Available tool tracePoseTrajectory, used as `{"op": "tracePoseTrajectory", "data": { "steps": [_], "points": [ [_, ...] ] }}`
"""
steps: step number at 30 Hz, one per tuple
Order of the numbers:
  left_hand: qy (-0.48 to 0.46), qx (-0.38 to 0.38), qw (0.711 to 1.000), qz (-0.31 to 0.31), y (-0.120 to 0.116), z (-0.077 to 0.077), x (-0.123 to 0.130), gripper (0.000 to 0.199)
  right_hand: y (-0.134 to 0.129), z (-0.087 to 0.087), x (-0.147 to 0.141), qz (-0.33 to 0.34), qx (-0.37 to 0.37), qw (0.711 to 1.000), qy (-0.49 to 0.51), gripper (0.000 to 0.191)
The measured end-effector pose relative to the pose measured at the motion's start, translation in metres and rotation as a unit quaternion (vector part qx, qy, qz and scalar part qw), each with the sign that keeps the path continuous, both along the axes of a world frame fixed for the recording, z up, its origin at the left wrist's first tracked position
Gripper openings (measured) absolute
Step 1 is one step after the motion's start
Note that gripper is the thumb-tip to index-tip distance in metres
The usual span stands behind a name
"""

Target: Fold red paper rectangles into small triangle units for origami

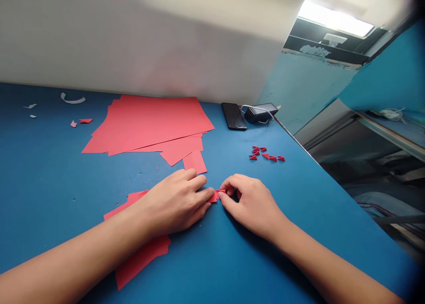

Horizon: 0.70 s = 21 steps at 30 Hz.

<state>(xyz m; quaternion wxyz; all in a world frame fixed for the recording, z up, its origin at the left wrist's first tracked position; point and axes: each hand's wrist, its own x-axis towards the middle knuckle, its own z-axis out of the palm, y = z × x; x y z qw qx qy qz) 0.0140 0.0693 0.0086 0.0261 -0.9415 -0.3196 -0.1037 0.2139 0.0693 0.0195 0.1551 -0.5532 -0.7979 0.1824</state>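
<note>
Centrally, small red paper piece: just below the middle of the frame, partly covered by the fingertips at either end.
Left hand: palm down, thumb and forefinger closed on the piece's left end, the other fingers bent.
Right hand: thumb and forefinger pinching the piece's right end, the remaining fingers curled.
Red paper strips: lower left of centre, lying under the left forearm, which hides their middle.
Large red sheets: upper left of centre, in an uneven, overlapping pile.
Small red rectangle: near the centre, at the pile's lower right, just above the left hand's fingers.
Folded red triangles: right of centre, in a loose cluster.
Phone: upper right of centre, dark, beside a black device with a white cable.
Scraps: a curved white strip and a red scrap, upper left.
Tabletop: blue, across the lower frame, meeting a pale wall behind.
Shelf: right edge of the frame.
</note>
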Motion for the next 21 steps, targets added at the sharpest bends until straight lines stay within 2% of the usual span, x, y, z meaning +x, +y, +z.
{"op": "tracePoseTrajectory", "data": {
  "steps": [6,13,21],
  "points": [
    [0.03,0.048,0.998,0.001,0.003,0.0035,-0.004,0.024,0.0003,-0.0007,0.0009,0.002,0.002,1.0,0.001,0.01],
    [0.052,0.053,0.997,-0.002,0.0044,0.0066,-0.0033,0.021,-0.0004,-0.003,0.0022,0.012,0.013,1.0,0.007,0.01],
    [0.042,0.086,0.995,-0.033,0.0064,0.0076,-0.0048,0.018,0.0034,-0.0032,0.0028,0.022,0.007,1.0,0.015,0.01]
  ]
}}
